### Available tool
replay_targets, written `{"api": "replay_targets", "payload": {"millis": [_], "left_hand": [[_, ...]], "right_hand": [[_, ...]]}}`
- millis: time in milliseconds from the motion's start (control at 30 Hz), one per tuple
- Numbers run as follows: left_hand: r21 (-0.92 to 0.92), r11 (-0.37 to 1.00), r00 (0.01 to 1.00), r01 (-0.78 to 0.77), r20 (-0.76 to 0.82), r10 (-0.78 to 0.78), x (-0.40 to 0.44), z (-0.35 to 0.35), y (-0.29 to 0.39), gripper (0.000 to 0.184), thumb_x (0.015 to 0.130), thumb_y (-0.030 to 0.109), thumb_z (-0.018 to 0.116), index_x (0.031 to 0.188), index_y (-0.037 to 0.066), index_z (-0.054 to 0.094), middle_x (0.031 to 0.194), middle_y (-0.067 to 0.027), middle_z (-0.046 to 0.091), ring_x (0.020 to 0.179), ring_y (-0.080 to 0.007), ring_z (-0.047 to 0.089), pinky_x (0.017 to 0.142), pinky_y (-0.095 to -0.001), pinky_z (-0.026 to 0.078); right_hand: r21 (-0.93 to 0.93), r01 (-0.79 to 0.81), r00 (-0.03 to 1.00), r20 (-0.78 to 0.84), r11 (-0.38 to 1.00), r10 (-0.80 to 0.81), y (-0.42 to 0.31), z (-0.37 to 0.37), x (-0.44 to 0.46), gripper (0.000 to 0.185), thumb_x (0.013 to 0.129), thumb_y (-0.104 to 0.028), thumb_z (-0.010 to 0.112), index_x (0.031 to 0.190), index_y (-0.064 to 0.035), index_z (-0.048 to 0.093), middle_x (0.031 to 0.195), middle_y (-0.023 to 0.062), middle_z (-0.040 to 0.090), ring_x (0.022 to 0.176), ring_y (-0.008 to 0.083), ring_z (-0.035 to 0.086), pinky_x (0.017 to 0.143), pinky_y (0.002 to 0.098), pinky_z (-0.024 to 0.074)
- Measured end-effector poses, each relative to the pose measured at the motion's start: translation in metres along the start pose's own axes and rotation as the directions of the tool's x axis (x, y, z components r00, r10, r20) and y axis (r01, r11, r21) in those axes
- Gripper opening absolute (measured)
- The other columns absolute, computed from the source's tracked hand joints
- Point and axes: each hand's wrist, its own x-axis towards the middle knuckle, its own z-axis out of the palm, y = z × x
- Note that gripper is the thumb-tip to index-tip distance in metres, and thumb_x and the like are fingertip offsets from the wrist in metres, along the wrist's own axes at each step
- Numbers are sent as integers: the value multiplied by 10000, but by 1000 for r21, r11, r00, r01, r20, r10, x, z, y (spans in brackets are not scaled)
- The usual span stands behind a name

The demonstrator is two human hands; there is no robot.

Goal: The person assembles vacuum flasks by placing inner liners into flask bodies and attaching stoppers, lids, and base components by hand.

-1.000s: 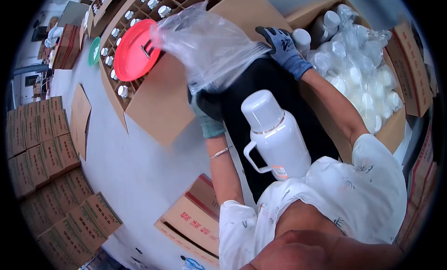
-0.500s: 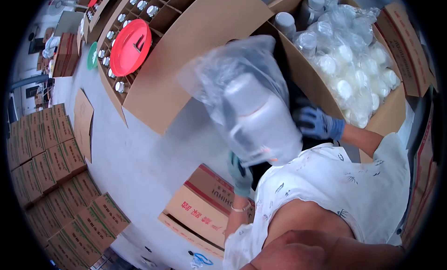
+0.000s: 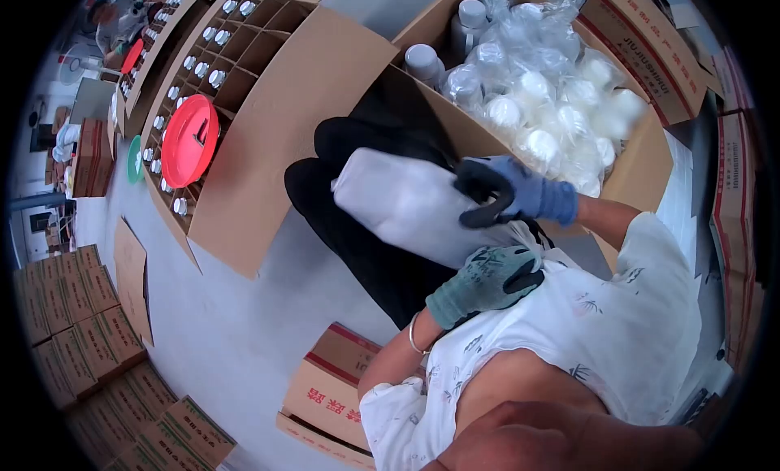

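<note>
A white jug (image 3: pixel 402 196) lies across my lap inside a clear plastic bag, its far end toward the divided box. The bag's gathered end (image 3: pixel 524 234) is near my belly. My left hand (image 3: pixel 487 282), in a green-grey glove, is closed on the bag there. Just above it, my right hand (image 3: pixel 505 193), in a blue glove with dark fingertips, is curled over the near part of the bagged jug; whether its fingers grip the bag is hard to tell.
An open carton (image 3: pixel 650 166) of bagged white items stands at the right. A divided box (image 3: pixel 284 113) with white-capped bottles and a red tray (image 3: pixel 191 142) is at the upper left. Stacked cartons (image 3: pixel 73 296) stand lower left; another carton (image 3: pixel 325 394) is below. A person (image 3: pixel 114 20) is far back.
The jug, upright and uncovered a second ago, is now in the bag and lying over. Both hands have come together at the bag's near end. The view has shifted right.
</note>
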Motion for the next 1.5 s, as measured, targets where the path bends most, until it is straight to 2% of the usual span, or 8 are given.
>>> {"api": "replay_targets", "payload": {"millis": [333, 400, 500, 733, 867, 1000, 1200, 1500], "left_hand": [[76, 986, 985, -150, 99, 142, 62, 4, -12, 265, 874, 312, 584, 920, 53, 563, 904, -121, 582, 820, -325, 576, 726, -432, 453], [300, 948, 992, -107, 95, 82, 73, 1, -7, 322, 873, 307, 578, 1044, 34, 573, 1031, -130, 591, 937, -300, 584, 841, -428, 462], [443, 869, 945, -220, -123, 302, 60, -24, -37, 441, 858, 295, 587, 1198, 16, 551, 1181, -148, 562, 1098, -296, 540, 980, -425, 418], [72, 978, 886, 194, -441, -143, -34, -71, -94, 428, 820, 57, 654, 1241, 40, 575, 1184, -147, 623, 1056, -316, 602, 921, -384, 473], [-12, 971, 863, 237, -456, -216, -34, -69, -120, 408, 842, 57, 629, 1246, 28, 575, 1121, -152, 656, 972, -296, 650, 872, -358, 498], [-564, 784, 769, 259, -372, -521, -9, -93, -117, 404, 930, 156, 569, 1297, -10, 532, 981, -115, 707, 762, -161, 681, 742, -269, 520], [-766, 590, 777, 256, -200, -597, -18, -110, -121, 427, 974, 228, 529, 1302, -44, 510, 960, -112, 693, 749, -151, 667, 713, -246, 519], [-723, 657, 793, 215, -263, -549, -12, -109, -117, 426, 975, 222, 525, 1305, -46, 505, 970, -128, 692, 746, -165, 669, 720, -268, 535]], "right_hand": [[-67, -348, 928, -167, 935, 333, 22, -25, 2, 363, 828, -286, 721, 988, 27, 633, 691, 32, 578, 634, 94, 474, 627, 269, 422], [683, 45, 865, -392, 729, 314, 56, -32, 22, 226, 874, -200, 671, 935, 18, 677, 893, 55, 677, 818, 126, 621, 761, 256, 488], [299, 54, 710, -683, 953, 174, 77, -90, 60, 260, 918, -135, 602, 1118, 23, 653, 1042, 81, 683, 929, 135, 638, 837, 242, 493], [137, 147, 361, -929, 980, 76, 232, -139, 210, 285, 797, -254, 767, 929, -17, 680, 795, 6, 664, 691, 102, 567, 646, 281, 457], [305, -42, 350, -888, 951, 300, 330, -132, 253, 416, 785, -377, 756, 991, -24, 673, 938, 64, 673, 824, 155, 585, 769, 310, 467], [271, -540, 680, -416, 797, 603, 360, -145, 248, 472, 863, -488, 590, 978, -38, 671, 955, 23, 669, 896, 190, 584, 841, 335, 444], [-735, -234, 948, -318, 636, -18, 240, -114, 246, 291, 784, -251, 577, 996, -56, 612, 935, 207, 646, 864, 371, 634, 750, 456, 490], [-961, 58, 910, 162, 271, 381, 313, -60, 294, 280, 843, -266, 570, 1021, -112, 722, 1063, 135, 688, 960, 289, 673, 818, 393, 536]]}}
